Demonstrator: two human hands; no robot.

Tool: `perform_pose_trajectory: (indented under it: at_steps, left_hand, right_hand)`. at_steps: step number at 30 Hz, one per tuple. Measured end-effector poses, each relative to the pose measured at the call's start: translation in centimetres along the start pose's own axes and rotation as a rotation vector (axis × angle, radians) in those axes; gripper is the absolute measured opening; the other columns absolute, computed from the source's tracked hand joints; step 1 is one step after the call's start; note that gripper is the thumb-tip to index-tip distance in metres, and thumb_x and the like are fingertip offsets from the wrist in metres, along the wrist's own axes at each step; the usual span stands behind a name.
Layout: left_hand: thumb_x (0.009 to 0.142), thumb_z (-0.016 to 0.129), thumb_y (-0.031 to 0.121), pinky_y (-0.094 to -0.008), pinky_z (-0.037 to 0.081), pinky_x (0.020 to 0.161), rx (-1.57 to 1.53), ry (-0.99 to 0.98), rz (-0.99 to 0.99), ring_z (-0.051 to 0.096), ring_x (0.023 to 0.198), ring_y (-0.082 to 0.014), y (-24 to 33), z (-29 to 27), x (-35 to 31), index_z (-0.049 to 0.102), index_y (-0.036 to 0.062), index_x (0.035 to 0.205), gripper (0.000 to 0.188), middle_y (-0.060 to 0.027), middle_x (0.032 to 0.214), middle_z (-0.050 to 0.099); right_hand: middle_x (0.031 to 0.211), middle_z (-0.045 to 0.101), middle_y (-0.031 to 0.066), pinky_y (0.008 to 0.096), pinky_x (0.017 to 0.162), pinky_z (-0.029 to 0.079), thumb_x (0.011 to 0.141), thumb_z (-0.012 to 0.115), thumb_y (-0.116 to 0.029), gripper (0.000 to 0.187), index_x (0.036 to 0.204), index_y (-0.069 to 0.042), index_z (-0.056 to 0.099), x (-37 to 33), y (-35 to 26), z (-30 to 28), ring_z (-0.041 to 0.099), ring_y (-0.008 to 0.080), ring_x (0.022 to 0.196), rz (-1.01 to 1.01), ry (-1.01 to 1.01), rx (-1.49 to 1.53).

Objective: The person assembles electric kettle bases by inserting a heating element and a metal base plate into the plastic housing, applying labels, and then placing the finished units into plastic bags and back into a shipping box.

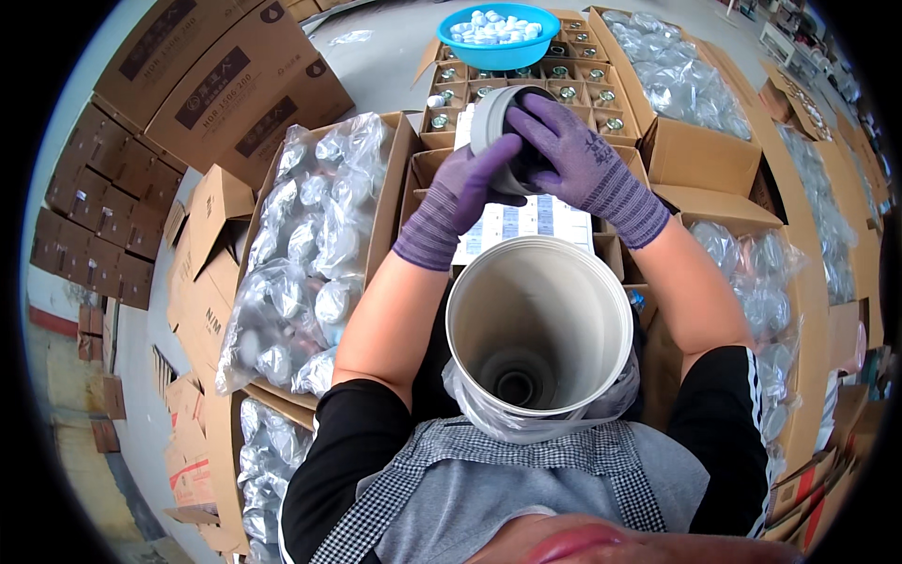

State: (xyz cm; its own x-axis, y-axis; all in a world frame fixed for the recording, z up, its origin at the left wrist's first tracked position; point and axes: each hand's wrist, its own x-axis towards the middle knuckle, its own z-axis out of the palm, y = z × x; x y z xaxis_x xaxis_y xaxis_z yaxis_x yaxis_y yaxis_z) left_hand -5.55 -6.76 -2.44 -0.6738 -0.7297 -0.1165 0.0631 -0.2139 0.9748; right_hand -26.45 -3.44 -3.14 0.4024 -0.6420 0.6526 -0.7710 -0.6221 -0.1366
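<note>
Both hands wear purple knit gloves with striped cuffs. Together they hold a grey round plastic cap (489,120), tilted, above a divided carton. My left hand (462,186) grips its near left side, while my right hand (568,150) reaches its fingers into the dark opening from the right. What the fingertips touch inside is hidden. Below them, close to my body, a wide light-grey cylinder (536,282) stands with its open end up; a dark round hole shows at its bottom. A see-through plastic bag (564,423) is bunched around the cylinder's lower part.
A printed white sheet (564,226) lies under my hands. Beyond it are a divided carton (528,85) of metal-topped parts and a blue basin (498,58) of small white pieces. Open boxes of bagged parts flank me, left (319,226) and right (700,89). Closed cartons (235,103) stack at left.
</note>
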Motion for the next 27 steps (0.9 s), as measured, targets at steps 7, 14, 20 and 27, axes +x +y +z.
perform_pose_trajectory:
  at_steps: [7,14,20,27]
  left_hand:
    - [0.085,0.073,0.047,-0.0428,0.04,0.114,-0.12,-0.123,0.379,0.053,0.133,-0.03,-2.2,0.7,0.2,0.039,0.0057,0.154,0.088,-0.0163,0.152,0.046]
    - [0.089,0.063,0.041,-0.0358,0.046,0.105,-0.219,-0.156,0.333,0.058,0.124,-0.0236,-1.7,-0.3,-0.3,0.041,0.0005,0.151,0.077,-0.0122,0.137,0.058]
    - [0.076,0.078,0.033,-0.0441,0.036,0.115,0.339,0.01,0.627,0.042,0.138,-0.0317,-1.9,2.5,-0.1,0.042,0.0054,0.154,0.09,-0.0192,0.155,0.042]
    - [0.098,0.054,0.045,-0.0414,0.043,0.112,-0.371,-0.159,0.319,0.058,0.126,-0.0266,-2.7,1.5,0.5,0.048,0.0011,0.145,0.065,-0.0152,0.142,0.056]
  right_hand:
    - [0.131,0.059,0.0204,0.0415,0.103,0.051,0.089,0.068,-0.017,0.058,0.142,-0.005,0.049,-0.5,-1.7,2.1,0.06,0.0361,0.122,0.422,0.133,0.408]
    - [0.118,0.065,0.0163,0.0397,0.09,0.057,0.098,0.064,-0.04,0.057,0.139,-0.002,0.052,-1.5,-0.9,1.4,0.067,0.0257,0.11,0.476,0.101,0.775]
    - [0.13,0.057,0.0192,0.0419,0.088,0.058,0.093,0.069,-0.017,0.062,0.148,-0.007,0.042,-4.4,0.5,2.8,0.065,0.0293,0.111,0.174,0.166,0.285]
    - [0.128,0.055,0.0251,0.0453,0.1,0.053,0.086,0.076,-0.042,0.094,0.159,-0.009,0.025,-3.0,-2.4,1.9,0.063,0.0406,0.114,0.386,0.179,0.314]
